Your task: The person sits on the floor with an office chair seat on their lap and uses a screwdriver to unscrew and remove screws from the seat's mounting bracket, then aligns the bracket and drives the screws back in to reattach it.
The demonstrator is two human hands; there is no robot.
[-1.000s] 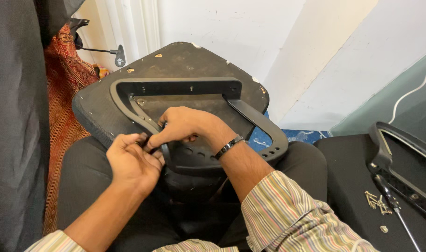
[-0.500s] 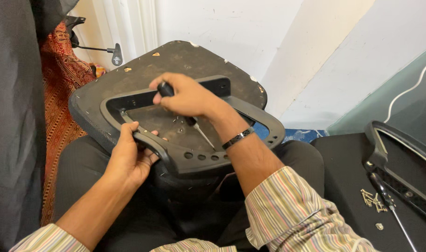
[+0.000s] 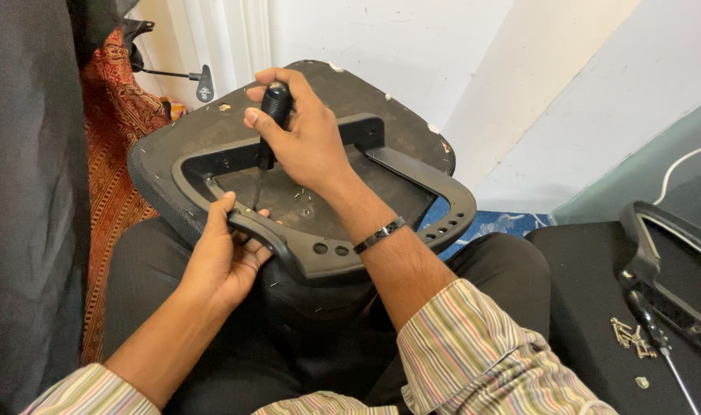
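A black chair seat base (image 3: 343,100) is rested upside down on the person's lap, with a black U-shaped plastic frame (image 3: 412,173) laid on it. The frame's near curved edge is gripped by the left hand (image 3: 223,257), fingers wrapped under the rim and thumb on top. A black-handled screwdriver (image 3: 272,115) is clasped upright in the closed right hand (image 3: 300,138), its tip set down on the frame's left arm just beside the left thumb. Open room is left inside the frame's loop; the seat's far edge lies close to the white wall (image 3: 412,46), and its left edge near a red patterned cloth (image 3: 116,154). To the right, loose screws (image 3: 627,334) and a second screwdriver (image 3: 657,342) are laid on a black surface (image 3: 581,307). Half a second ago the right hand was held lower over the frame's middle; it has since been raised and turned upright, while the left hand's grip has been kept.
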